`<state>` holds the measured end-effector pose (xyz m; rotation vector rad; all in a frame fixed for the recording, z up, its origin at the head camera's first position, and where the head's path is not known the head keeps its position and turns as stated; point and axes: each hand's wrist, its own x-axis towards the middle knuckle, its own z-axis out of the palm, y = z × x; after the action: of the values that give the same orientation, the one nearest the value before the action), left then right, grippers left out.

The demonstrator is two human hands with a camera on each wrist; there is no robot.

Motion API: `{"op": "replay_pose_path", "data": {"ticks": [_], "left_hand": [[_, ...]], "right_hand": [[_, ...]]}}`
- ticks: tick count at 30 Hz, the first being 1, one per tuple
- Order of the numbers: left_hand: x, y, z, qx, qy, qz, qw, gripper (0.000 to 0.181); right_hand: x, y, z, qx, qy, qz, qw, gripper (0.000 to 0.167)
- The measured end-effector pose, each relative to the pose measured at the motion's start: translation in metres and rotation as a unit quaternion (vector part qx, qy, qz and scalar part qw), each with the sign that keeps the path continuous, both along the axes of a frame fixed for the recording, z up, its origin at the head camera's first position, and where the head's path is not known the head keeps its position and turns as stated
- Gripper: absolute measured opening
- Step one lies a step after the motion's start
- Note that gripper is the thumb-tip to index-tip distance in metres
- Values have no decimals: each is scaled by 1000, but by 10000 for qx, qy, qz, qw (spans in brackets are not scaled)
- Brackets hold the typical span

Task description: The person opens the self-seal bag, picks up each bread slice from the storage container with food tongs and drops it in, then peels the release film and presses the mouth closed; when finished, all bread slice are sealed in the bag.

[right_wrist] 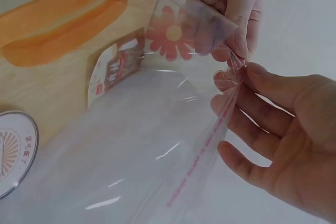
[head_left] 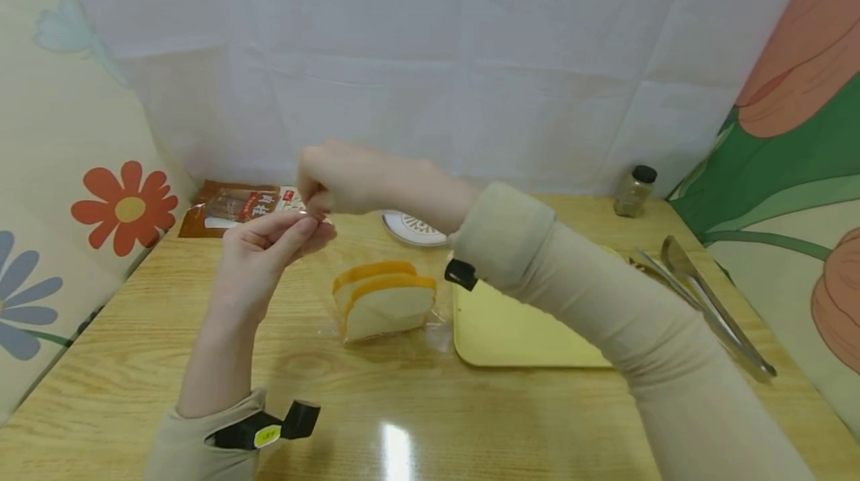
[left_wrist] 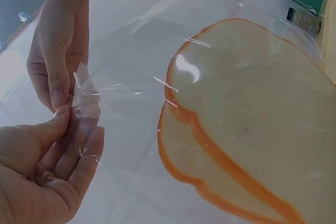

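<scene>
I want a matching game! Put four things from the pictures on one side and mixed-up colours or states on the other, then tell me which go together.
Things
1. bag
2. bread
3. tray
4. jar

Colours and states
A. flat and yellow
B. topped with a black lid
C. clear, pinched by left hand and right hand
D. pale with orange edges

Pairs: 1-C, 2-D, 3-A, 4-B

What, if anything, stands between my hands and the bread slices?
Only the clear plastic bag: your left hand and right hand pinch its gathered end, while the bread slices sit lower down inside it. Nothing else visible stands between them.
</scene>
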<state>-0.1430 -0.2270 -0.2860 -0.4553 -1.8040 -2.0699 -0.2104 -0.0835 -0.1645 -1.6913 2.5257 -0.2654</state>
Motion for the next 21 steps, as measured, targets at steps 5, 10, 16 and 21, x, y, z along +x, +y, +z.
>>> {"op": "replay_pose_path", "data": {"ticks": [5, 10, 16, 21], "left_hand": [[-1, 0, -1, 36, 84, 25, 10000, 19], [-1, 1, -1, 114, 152, -16, 9998, 19], [-1, 0, -1, 37, 62, 8, 10000, 18], [0, 0, 0, 24, 10, 35, 10000, 19]], "right_hand": [[1, -2, 2, 104, 20, -84, 9999, 36], [2, -3, 2, 203, 199, -14, 9996, 34], [1, -3, 2, 220, 419, 99, 9988, 35], [2, -4, 0, 168, 472, 110, 9987, 37]]}}
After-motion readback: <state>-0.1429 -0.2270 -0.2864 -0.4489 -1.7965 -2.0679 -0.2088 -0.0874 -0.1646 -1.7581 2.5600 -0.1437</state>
